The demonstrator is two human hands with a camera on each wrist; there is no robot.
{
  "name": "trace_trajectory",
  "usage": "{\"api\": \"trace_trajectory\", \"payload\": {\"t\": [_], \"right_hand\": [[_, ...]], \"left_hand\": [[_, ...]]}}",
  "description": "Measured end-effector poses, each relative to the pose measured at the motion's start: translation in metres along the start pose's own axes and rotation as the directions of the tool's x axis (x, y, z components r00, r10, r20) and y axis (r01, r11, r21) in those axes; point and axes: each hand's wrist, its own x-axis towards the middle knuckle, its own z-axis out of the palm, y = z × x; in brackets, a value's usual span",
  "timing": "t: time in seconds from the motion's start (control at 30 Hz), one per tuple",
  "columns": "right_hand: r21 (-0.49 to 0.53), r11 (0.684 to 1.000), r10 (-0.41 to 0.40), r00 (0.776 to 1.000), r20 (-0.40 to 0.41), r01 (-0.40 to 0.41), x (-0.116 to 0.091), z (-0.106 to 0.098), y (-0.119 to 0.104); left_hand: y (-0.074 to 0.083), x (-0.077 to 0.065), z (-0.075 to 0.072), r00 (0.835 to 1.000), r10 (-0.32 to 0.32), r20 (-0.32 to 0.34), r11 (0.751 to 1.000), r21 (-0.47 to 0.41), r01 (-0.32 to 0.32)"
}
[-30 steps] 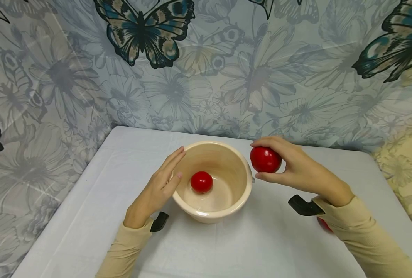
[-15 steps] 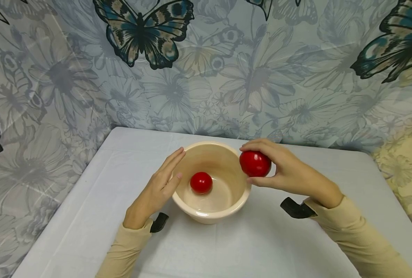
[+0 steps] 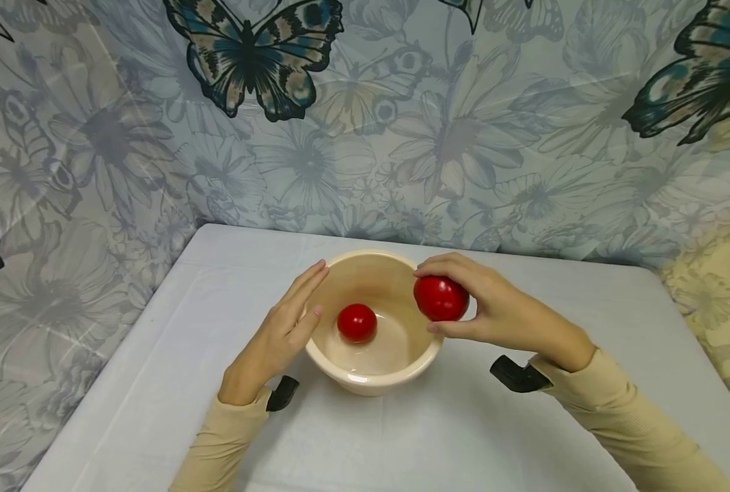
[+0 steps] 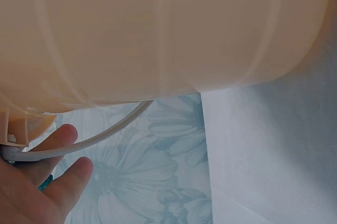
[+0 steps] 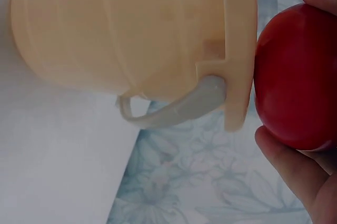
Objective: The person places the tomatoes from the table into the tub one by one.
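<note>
The right hand (image 3: 494, 301) grips a red ball (image 3: 441, 298) between thumb and fingers, the ball left of the palm and just above the right rim of a cream bucket (image 3: 368, 380). The left hand (image 3: 279, 335), fingers straight, lies at the bucket's left side. Inside sits a second ball (image 3: 357, 323).

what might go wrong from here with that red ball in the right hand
The held red ball is right at the rim of the bucket, so it might bump it.

If the right hand let go now, the ball could fall outside or hit the red ball inside.

The left hand lies at the bucket's side with fairly straight fingers, so a knock might shift the bucket.
</note>
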Motion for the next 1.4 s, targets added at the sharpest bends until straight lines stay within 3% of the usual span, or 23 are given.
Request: {"api": "trace_trajectory", "payload": {"t": [0.47, 1.07, 1.4], "right_hand": [[0.016, 1.000, 0.001, 0.998, 0.066, -0.002, 0.013, 0.011, -0.003], [0.024, 0.997, 0.067, 0.990, 0.124, -0.071, 0.027, 0.025, -0.003], [-0.007, 0.999, 0.055, 0.988, 0.145, -0.054, 0.032, 0.039, -0.003]], "left_hand": [[0.000, -0.001, 0.000, 1.000, -0.009, 0.000, 1.000, -0.002, 0.009], [-0.002, -0.001, 0.000, 1.000, -0.008, -0.002, 1.000, -0.004, 0.008], [0.000, 0.000, 0.000, 1.000, -0.002, -0.001, 1.000, -0.011, 0.002]]}}
